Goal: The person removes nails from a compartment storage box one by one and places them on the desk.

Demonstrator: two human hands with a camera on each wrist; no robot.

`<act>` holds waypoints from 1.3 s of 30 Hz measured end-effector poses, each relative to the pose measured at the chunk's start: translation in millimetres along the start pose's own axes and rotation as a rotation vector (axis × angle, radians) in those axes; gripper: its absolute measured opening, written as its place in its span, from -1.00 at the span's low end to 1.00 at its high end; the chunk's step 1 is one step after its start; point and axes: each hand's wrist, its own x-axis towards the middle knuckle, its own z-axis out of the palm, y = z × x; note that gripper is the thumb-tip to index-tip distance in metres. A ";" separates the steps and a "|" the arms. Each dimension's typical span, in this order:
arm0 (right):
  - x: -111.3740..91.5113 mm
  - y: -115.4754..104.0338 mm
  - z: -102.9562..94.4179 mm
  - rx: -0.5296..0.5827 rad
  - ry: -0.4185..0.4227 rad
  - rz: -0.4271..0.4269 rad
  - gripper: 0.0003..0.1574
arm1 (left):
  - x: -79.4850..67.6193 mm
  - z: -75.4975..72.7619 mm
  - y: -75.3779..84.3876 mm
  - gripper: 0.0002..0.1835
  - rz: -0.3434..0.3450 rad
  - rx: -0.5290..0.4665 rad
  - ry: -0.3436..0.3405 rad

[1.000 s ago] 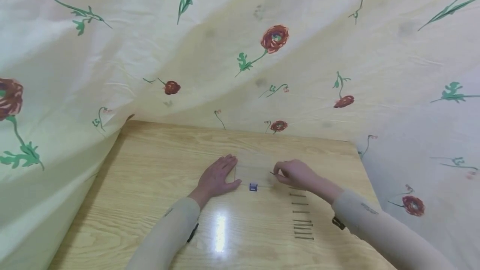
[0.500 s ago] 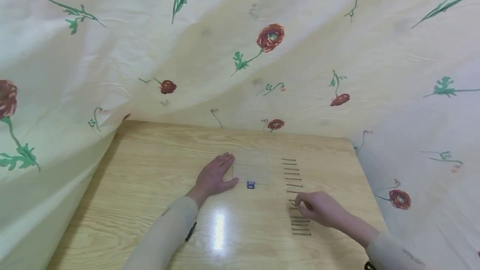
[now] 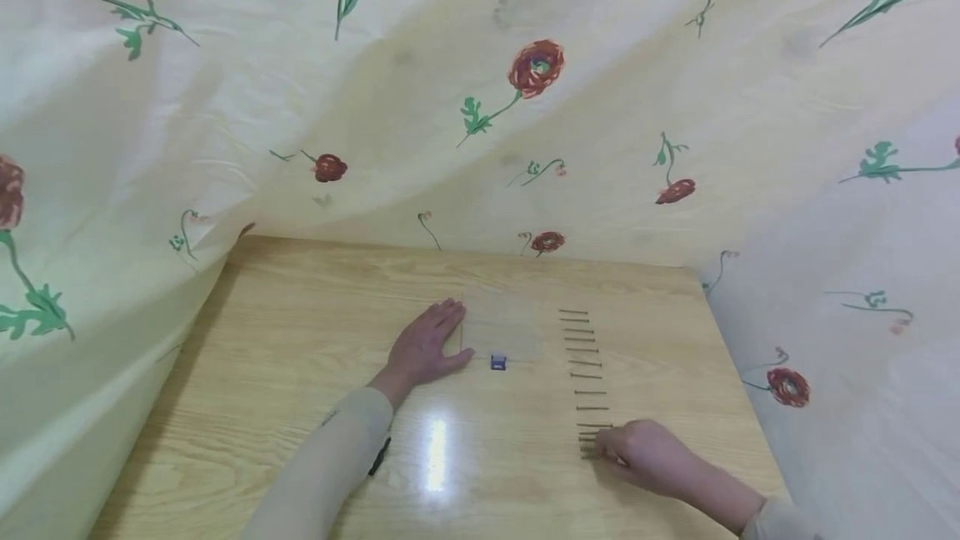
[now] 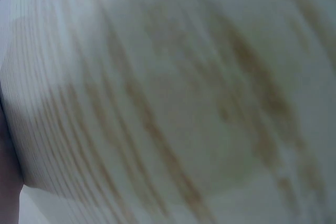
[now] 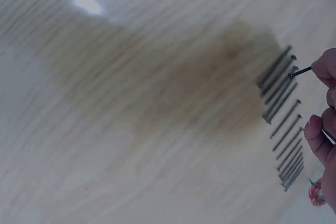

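A row of several thin dark nails (image 3: 585, 350) lies along the right half of the table, roughly parallel to one another. At the row's near end, my right hand (image 3: 645, 455) bends over the nails. In the right wrist view its thumb and finger pinch a nail (image 5: 301, 71), whose head overlaps the nails lying there. My left hand (image 3: 423, 346) rests flat on the table with its thumb spread, right at the left edge of a clear, flat-looking piece (image 3: 502, 323). A small blue block-like piece (image 3: 498, 362) sits at that clear piece's near edge.
The wood-grain table (image 3: 300, 307) has a bright light reflection (image 3: 437, 452) near its front. A flower-printed cloth (image 3: 420, 107) hangs behind it and along both sides.
My right hand has moved from beside the clear piece toward me, down to the near end of the nail row. The left hand stays in place. The head view has shifted slightly.
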 end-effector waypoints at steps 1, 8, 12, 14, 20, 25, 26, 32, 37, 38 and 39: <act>-0.8 -0.8 2.1 -0.013 -0.002 -0.016 -0.69 | 0.3 0.2 -0.3 -0.09 0.005 0.002 0.009; -9.1 -2.3 16.0 -0.065 0.022 -0.118 -0.65 | 0.8 1.5 -0.1 -0.09 0.010 0.003 0.000; -12.0 -1.7 23.0 -0.120 0.050 -0.154 -0.60 | -0.2 1.4 1.2 -0.10 0.011 0.013 -0.008; -13.8 -1.2 25.5 -0.133 0.049 -0.149 -0.59 | -0.2 1.4 1.9 -0.10 0.011 0.015 -0.011; -18.7 1.0 29.5 -0.129 0.018 -0.113 -0.64 | -0.3 0.9 2.9 -0.10 0.013 0.023 -0.016; -19.2 1.5 29.7 -0.121 0.022 -0.112 -0.68 | -0.6 -0.5 2.8 -0.10 0.011 0.025 -0.027; -19.3 1.3 29.5 -0.121 0.025 -0.113 -0.70 | -1.0 -0.6 2.9 -0.10 0.009 0.022 -0.029; -16.3 0.2 27.5 -0.129 0.054 -0.117 -0.69 | -2.4 -1.2 1.1 -0.09 0.002 0.013 -0.024; -11.2 3.2 19.5 -0.102 0.077 -0.078 -0.67 | -1.5 -1.0 -2.6 -0.10 0.007 0.000 0.019; -9.9 5.1 16.6 -0.100 0.086 -0.067 -0.67 | -1.1 -0.9 -3.5 -0.09 0.006 -0.002 0.022; -8.6 8.0 13.5 -0.100 0.094 -0.051 -0.66 | -0.7 -0.9 -4.3 -0.09 0.004 -0.007 0.028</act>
